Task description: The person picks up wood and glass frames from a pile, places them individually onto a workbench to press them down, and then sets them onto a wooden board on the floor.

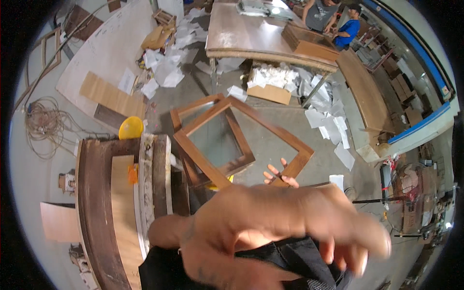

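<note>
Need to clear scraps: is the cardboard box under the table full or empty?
Full: the cardboard box has white scraps heaped above its front edge; its bottom is hidden.

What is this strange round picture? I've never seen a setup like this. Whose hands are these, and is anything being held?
There is no robot here, only a person with bare hands. The single picture comes from a fisheye camera worn on the head, looking down, so straight edges bend.

The blurred nearer hand is close to the lens; I can't tell whether it grips anything. Behind it, the farther hand has its fingers at the edge of a brown wooden frame, apparently holding it. That overlaps a second frame.

Beyond, a large table bears brown wooden pieces. White sheets litter the floor.
</note>
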Demonstrator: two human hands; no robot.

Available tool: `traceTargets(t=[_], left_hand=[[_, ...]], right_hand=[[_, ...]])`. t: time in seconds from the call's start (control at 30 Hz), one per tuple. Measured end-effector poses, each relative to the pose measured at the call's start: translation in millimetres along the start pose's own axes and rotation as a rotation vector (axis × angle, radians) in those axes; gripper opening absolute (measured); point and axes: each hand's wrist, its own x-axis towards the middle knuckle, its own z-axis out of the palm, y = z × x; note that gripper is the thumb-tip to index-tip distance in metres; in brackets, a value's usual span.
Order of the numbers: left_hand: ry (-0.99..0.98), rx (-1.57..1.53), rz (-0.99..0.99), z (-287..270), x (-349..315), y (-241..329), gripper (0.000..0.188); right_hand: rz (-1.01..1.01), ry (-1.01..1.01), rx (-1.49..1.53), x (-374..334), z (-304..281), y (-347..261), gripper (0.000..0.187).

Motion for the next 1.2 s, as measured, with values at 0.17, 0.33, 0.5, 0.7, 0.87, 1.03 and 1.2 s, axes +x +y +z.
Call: traceTargets(t=[0.17, 0.33, 0.5, 0.7, 0.87, 1.03, 1.2], left_hand=[[0.033, 0.128, -0.112, 4.9, -30.7, 14.7, 0.044], [0.287, 0.603, -0.485, -0.2, -84.3, 68.2, 0.048], [1.021, 1.242, -0.925, -87.3, -198.7, 112.3, 0.052], [1.247, 0.831, -1.451, -140.1, -326.7, 174.8, 0.058], [1.744, 0.721, -1.159, -97.8, -374.3, 159.8, 0.047], [1.988, 0.725, -1.225, -37.0, -382.3, 154.2, 0.048], [2.008, 0.754, -1.005, 5.4, -388.5, 156.5, 0.049]], right_hand=[[-0.091, -0.023, -0.107, 1.6, -7.0, -23.9, 0.077], [-0.013, -0.117, -0.063, 12.5, 5.2, -10.6, 0.078], [0.002, -0.144, -0.105, 15.9, 7.9, -36.0, 0.079], [0.242, -0.378, -0.047, 40.0, 15.3, -51.2, 0.080], [0.332, -0.469, -0.035, 46.1, 20.3, -44.8, 0.076], [0.382, -0.421, -0.153, 63.7, 37.9, -38.4, 0.068], [0.455, -0.372, -0.328, 84.6, 39.4, -31.6, 0.069]])
